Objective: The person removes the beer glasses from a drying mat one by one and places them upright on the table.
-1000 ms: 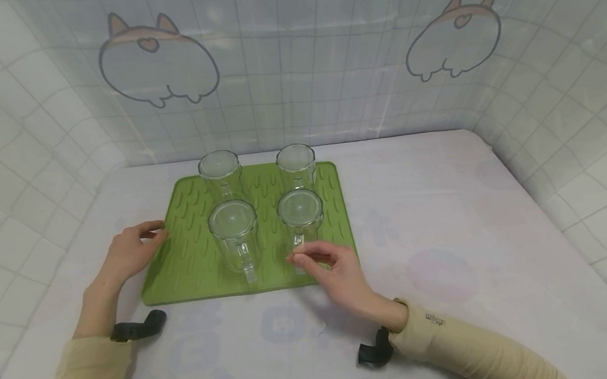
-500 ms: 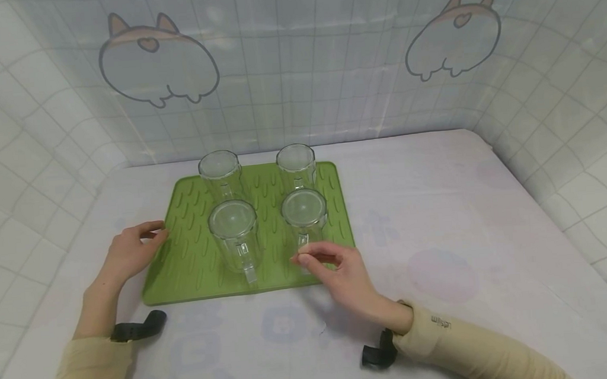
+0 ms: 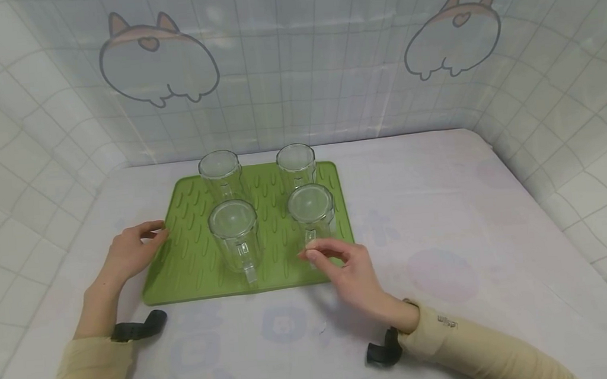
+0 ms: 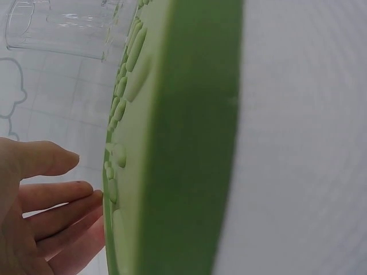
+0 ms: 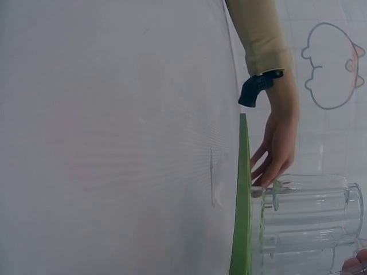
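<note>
My right hand (image 3: 350,272) pinches the handle of a clear glass mug (image 3: 311,205) at the front right of a green ridged mat (image 3: 192,269). Only its fingertips (image 5: 356,263) show at the lower right corner of the right wrist view. A matching mug (image 3: 234,233) stands to the left, handle toward me. Behind these two are a back left mug (image 3: 220,175) and a back right mug (image 3: 296,165). My left hand (image 3: 130,249) is at the mat's left edge, fingertips right at the rim and thumb apart from them in the left wrist view.
A pale patterned cloth (image 3: 423,216) covers the table on all sides of the mat. Behind it hangs a tiled-print curtain (image 3: 304,64) with cartoon animals. A black wrist mount (image 3: 384,349) sits below my right wrist, another mount (image 3: 140,326) by the left.
My right hand and the front right mug have shifted to the right and slightly away from me. The left hand, the mat and the other mugs have stayed in place.
</note>
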The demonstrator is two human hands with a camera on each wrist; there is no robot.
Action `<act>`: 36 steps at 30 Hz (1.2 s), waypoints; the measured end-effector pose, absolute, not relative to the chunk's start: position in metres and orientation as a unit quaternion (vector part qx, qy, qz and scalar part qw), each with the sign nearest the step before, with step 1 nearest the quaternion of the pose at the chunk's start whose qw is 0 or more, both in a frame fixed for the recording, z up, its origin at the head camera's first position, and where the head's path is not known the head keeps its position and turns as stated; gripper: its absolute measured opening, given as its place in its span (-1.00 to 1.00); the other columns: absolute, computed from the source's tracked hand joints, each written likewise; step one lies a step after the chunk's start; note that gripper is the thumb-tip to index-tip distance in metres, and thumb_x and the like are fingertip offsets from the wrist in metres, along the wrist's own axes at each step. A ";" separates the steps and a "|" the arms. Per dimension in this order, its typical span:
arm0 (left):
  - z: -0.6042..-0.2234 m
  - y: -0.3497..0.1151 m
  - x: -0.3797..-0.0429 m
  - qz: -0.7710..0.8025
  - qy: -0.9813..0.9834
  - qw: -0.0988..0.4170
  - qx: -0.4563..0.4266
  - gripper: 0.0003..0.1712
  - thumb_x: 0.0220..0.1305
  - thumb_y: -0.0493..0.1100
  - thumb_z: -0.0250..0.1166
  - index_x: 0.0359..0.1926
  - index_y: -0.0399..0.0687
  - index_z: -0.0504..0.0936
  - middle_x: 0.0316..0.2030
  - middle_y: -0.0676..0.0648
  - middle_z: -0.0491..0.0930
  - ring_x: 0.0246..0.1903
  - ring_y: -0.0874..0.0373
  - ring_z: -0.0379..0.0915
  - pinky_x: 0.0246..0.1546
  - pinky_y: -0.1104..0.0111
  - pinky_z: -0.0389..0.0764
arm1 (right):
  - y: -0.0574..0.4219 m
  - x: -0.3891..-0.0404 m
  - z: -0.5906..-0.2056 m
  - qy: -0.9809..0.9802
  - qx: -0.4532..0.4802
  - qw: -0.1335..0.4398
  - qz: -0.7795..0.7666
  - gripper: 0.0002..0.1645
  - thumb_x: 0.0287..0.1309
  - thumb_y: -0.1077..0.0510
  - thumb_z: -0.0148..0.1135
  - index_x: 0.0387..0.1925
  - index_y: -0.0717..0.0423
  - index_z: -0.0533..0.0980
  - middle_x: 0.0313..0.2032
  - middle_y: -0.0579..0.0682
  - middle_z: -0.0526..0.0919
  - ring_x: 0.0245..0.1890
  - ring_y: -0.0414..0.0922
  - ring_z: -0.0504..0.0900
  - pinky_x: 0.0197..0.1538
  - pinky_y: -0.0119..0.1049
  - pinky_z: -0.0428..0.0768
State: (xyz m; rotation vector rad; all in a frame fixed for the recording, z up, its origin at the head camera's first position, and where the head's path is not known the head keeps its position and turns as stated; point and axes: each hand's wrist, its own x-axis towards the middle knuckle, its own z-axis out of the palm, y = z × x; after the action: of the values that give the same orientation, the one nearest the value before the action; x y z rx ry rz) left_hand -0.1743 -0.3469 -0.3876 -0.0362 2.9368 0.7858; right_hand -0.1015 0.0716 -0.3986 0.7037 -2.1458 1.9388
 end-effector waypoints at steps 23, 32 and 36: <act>-0.386 -0.346 -0.172 0.258 0.965 0.050 -0.008 -0.27 0.54 0.14 -0.10 0.39 -0.41 0.31 0.15 -0.53 0.47 0.02 -0.40 0.50 -0.23 0.00 0.60 | 0.088 -0.103 -0.397 -0.738 0.223 0.113 0.627 -0.85 0.27 0.29 0.30 -0.15 0.24 0.68 -0.25 0.05 0.80 -0.20 -0.13 0.76 -0.08 -0.23 0.70; -0.384 -0.344 -0.171 0.255 0.966 0.050 -0.005 -0.28 0.54 0.14 -0.08 0.38 -0.39 0.32 0.15 -0.51 0.49 0.02 -0.39 0.51 -0.29 0.16 0.57 | 0.092 -0.104 -0.399 -0.734 0.230 0.135 0.625 -0.88 0.26 0.31 0.30 -0.19 0.21 0.69 -0.27 0.05 0.80 -0.24 -0.16 0.74 -0.11 -0.24 0.70; -0.383 -0.343 -0.171 0.255 0.966 0.049 -0.004 -0.28 0.54 0.12 -0.08 0.38 -0.41 0.32 0.14 -0.52 0.49 0.03 -0.41 0.50 -0.26 0.11 0.58 | 0.094 -0.104 -0.399 -0.732 0.242 0.141 0.621 -0.87 0.25 0.33 0.30 -0.19 0.17 0.70 -0.27 0.06 0.80 -0.24 -0.13 0.74 -0.10 -0.25 0.70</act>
State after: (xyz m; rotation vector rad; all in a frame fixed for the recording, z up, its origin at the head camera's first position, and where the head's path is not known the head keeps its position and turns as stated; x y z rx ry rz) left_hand -0.1707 -0.3432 -0.3829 -0.0117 2.9420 0.7767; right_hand -0.1044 0.0936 -0.3994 0.6981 -2.1137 1.7925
